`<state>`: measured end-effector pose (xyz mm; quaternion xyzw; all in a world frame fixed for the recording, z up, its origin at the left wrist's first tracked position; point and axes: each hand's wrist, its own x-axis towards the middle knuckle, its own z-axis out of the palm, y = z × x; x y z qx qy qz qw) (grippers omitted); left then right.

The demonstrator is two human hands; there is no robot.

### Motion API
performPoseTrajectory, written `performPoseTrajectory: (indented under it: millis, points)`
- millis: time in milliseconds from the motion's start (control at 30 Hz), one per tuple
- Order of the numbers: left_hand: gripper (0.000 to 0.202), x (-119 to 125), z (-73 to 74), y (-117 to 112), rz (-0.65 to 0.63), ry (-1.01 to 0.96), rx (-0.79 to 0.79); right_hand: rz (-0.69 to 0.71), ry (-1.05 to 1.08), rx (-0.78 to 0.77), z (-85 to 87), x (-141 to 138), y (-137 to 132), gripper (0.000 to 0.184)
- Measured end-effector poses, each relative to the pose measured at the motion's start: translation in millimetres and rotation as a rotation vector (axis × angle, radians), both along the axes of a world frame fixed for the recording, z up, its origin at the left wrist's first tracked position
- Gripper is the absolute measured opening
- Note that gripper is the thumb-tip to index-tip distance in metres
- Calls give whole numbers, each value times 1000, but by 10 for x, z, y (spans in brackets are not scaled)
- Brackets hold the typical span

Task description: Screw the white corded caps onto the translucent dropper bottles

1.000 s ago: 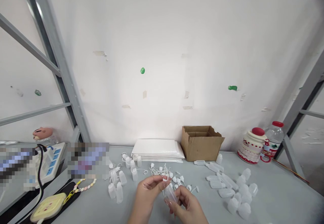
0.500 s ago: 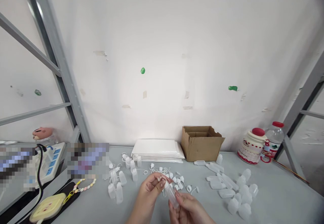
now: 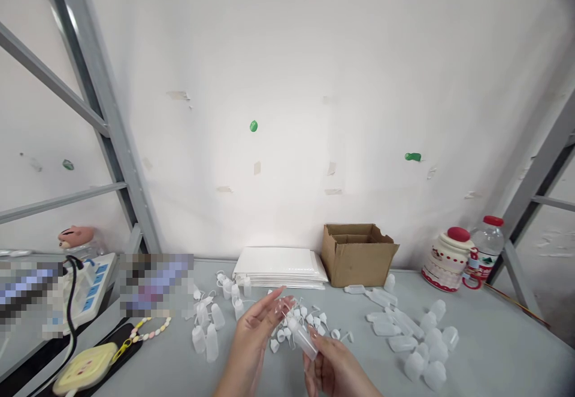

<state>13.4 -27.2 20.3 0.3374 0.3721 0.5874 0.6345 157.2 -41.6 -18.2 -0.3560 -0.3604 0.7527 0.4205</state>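
Observation:
My right hand (image 3: 335, 368) is closed around a small translucent plastic bottle (image 3: 302, 338), holding it tilted with its neck toward the upper left. My left hand (image 3: 257, 331) is at the bottle's neck, thumb and forefinger pinched on a small white cap (image 3: 284, 308) while the other fingers stretch outward. Both hands hover low over the grey table (image 3: 494, 349). Just beyond them lies a scatter of small white caps and nozzle tips (image 3: 309, 319).
Several capped little bottles (image 3: 209, 325) stand left of my hands. Empty bottles (image 3: 413, 337) lie in a heap at the right. A stack of white sheets (image 3: 281, 266), an open cardboard box (image 3: 357, 253), a red-lidded jar (image 3: 449, 259) and a water bottle (image 3: 487, 244) line the wall. A power strip (image 3: 87, 280) sits far left.
My left hand has spread its fingers and lifted slightly at the bottle's neck. My right hand has shifted a little lower and right with the bottle.

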Motion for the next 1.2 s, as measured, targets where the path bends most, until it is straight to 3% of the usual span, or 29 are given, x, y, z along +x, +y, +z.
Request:
performPoseTrajectory:
  millis: [133, 267, 433, 633, 933, 1200]
  points:
    - [43, -49, 55, -2, 39, 46, 9, -22, -47, -4, 1, -6, 9, 58]
    - [34, -73, -1, 26, 77, 78, -19, -10, -65, 15, -23, 0, 12, 58]
    - [24, -77, -82, 86, 87, -108, -130, -1, -154, 5, -83, -23, 14, 60]
    - [8, -15, -29, 73, 41, -223, -264, -35, -162, 33, -95, -59, 20, 62]
    - [9, -9, -129, 55, -50, -222, -234, -9, -119, 52, 16, -17, -16, 57]
    - [15, 1, -48, 64, 28, -245, -302, -9, -143, 37, -4, -14, -1, 57]
